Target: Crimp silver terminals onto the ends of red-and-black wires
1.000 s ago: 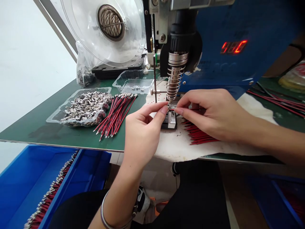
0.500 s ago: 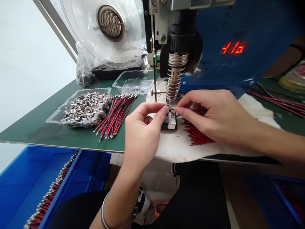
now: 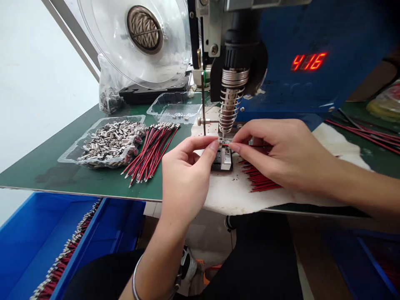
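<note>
One red wire [image 3: 226, 145], centre of frame in head view, pinched by my right hand [image 3: 275, 154], below spring-wrapped rod [image 3: 231, 102]. My left hand [image 3: 187, 173]: thumb and forefinger close together beside small fixture [image 3: 226, 160]; cannot tell what they grasp. Connector tray [image 3: 67, 156], frame left.

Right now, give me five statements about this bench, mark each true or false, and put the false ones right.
1. A bundle of red and black wires lies beside the clear tray of metal parts. True.
2. The right hand pinches a thin red wire at the small metal fixture. True.
3. The left hand is in the clear tray. False: its fingertips are at the fixture.
4. The lit digits are green. False: the digits glow red.
5. The bracelet is on the right wrist. False: the silver bracelet is on the left wrist.
</note>
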